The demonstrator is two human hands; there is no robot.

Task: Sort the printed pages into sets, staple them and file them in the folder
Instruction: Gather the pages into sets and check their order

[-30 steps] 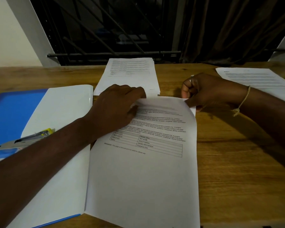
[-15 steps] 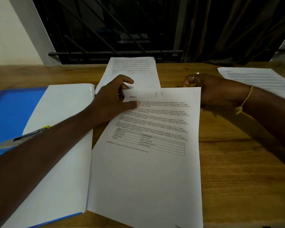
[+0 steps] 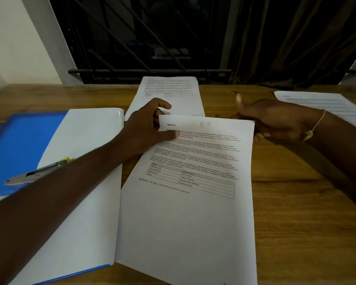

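The top page (image 3: 189,212) lies on the wooden table (image 3: 306,202), right in front; it says "Section 2" at the top; beside it on the left is the open blue folder (image 3: 12,145) with a white sheet inside, and a stapler (image 3: 37,172) rests on it; the left hand (image 3: 146,128) pinches the page's top left corner, thumb on top; the right hand (image 3: 275,120) is at the top right edge, thumb up, and I cannot tell if it grips; farther back sits a stack of pages (image 3: 169,93); another pile (image 3: 327,105) lies far right.
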